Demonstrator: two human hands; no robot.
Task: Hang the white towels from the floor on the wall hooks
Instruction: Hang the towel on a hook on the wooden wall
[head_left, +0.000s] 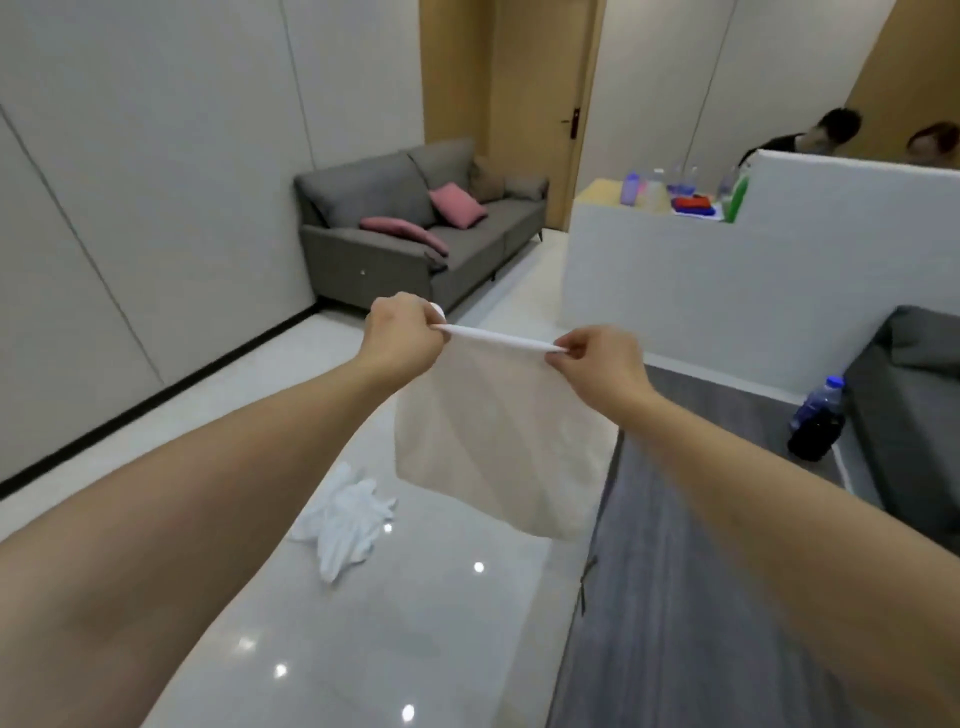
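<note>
A white towel (498, 441) hangs in the air in front of me, stretched flat by its top edge. My left hand (402, 332) pinches the towel's upper left corner and my right hand (597, 358) pinches the upper right corner. Below and to the left, a second white towel (343, 525) lies crumpled on the glossy white floor. No wall hooks are in view.
A grey sofa (415, 228) with pink cushions stands against the far wall beside a wooden door (540, 104). A low white partition (727, 280) is at right, with bottles on a counter and two people behind it. A dark bottle (818, 421) sits by a grey seat (914, 415).
</note>
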